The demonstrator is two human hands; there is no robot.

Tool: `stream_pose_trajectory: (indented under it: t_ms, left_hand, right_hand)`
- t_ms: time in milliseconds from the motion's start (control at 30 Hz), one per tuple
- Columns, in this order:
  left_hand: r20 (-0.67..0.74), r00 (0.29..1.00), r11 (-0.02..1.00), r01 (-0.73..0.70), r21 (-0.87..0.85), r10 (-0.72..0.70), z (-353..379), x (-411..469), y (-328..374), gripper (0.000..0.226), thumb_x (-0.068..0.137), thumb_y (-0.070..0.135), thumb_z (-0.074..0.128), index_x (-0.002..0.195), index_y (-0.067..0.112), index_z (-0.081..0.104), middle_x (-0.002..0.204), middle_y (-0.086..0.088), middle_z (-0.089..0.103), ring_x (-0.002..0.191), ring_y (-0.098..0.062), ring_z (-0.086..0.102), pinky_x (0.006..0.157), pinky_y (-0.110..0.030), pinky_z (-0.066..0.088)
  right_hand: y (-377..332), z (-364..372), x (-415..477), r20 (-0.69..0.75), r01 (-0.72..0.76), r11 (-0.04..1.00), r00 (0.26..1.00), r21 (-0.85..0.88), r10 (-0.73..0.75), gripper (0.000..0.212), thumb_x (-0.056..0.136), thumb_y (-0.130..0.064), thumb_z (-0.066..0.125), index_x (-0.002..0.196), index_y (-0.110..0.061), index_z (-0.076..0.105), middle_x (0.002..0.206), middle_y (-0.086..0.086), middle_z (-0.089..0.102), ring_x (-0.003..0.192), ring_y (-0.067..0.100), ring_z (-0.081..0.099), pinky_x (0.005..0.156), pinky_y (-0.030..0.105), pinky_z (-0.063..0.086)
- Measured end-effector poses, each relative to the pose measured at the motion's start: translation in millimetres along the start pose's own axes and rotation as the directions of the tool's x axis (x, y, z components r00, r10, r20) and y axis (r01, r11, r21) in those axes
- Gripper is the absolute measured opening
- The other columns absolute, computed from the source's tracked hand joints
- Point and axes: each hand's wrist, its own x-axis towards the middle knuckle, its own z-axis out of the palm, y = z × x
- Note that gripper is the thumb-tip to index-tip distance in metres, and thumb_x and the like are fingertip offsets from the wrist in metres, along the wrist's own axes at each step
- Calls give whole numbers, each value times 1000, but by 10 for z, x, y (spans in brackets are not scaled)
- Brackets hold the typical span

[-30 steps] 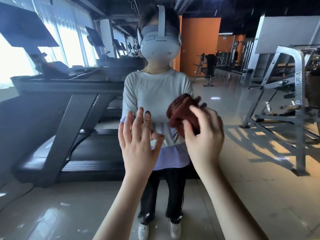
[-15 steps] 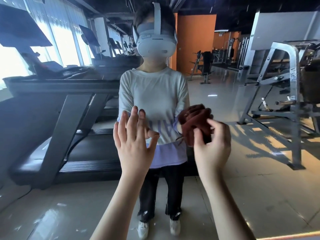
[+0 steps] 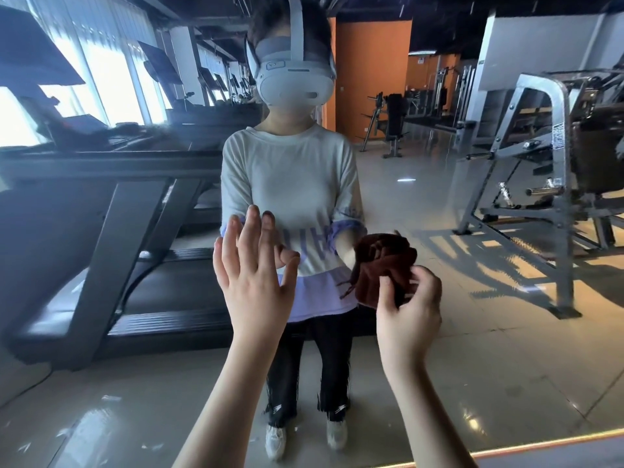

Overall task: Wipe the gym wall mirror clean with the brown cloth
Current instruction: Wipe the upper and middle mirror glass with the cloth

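The view is filled by the gym wall mirror (image 3: 472, 332), and the room is seen only as a reflection in its glass. A reflected figure (image 3: 290, 184) in a pale top and a white headset (image 3: 293, 79) is shown at the middle of the glass.

To the left of the figure, a dark treadmill (image 3: 118, 231) is reflected, with bright windows (image 3: 111, 72) behind it. To the right of the figure, a grey metal weight frame (image 3: 557, 163) is seen, its shadow thrown across glossy floor tiles (image 3: 439, 383). Behind the figure, an orange wall (image 3: 371, 79) and further machines are visible. Below and right of the figure, the mirror's lower edge is marked by a thin orange strip (image 3: 540, 444).

The left hand (image 3: 251, 282) is held up flat at the glass before the figure's waist, fingers straight and slightly spread, with nothing held. The brown cloth (image 3: 381, 265) is bunched against the glass just right of the figure's waist and is gripped from below by the curled fingers of the right hand (image 3: 408, 315).
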Motion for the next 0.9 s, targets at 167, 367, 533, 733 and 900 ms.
stream_pose_trajectory:
  t_ms: [167,367,533,733,900]
  left_hand:
    - [-7,1000,1000,3,5,-3,3,-2,26,59,96,40,60,143,5,51,151,-16,45,142,-35,33,117,-49,24]
    - [-6,1000,1000,-4,16,4,-10,-11,22,58,95,37,64,142,5,52,150,-16,46,141,-36,36,115,-50,27]
    - [-2,1000,1000,-9,4,9,-3,-60,97,53,90,21,73,137,4,57,145,-17,52,138,-33,37,114,-44,26]
    - [28,1000,999,2,-33,-1,-28,-65,138,56,91,23,71,141,5,53,148,-14,50,140,-32,35,115,-43,25]
    - [96,992,990,-67,-122,79,6,-73,312,63,90,32,64,147,14,46,155,-7,40,144,-32,31,111,-53,34]
  right_hand:
    - [56,78,-318,144,166,986,976,-7,-163,35,76,-30,56,104,-9,55,94,16,65,83,33,60,68,30,40]
    - [221,14,-243,47,-5,1000,999,25,4,35,79,-31,57,110,-15,48,98,17,64,82,40,65,69,36,48]
    - [136,57,-377,169,129,992,977,0,-127,39,69,-15,68,104,-11,53,93,16,63,86,33,58,72,34,43]
    - [169,-63,40,-1,9,999,1000,42,-9,34,78,-13,69,109,-5,57,101,18,63,89,40,62,74,40,49]
    - [127,11,-272,116,104,994,987,42,-108,34,77,-24,59,108,-15,51,98,17,62,92,34,57,78,37,44]
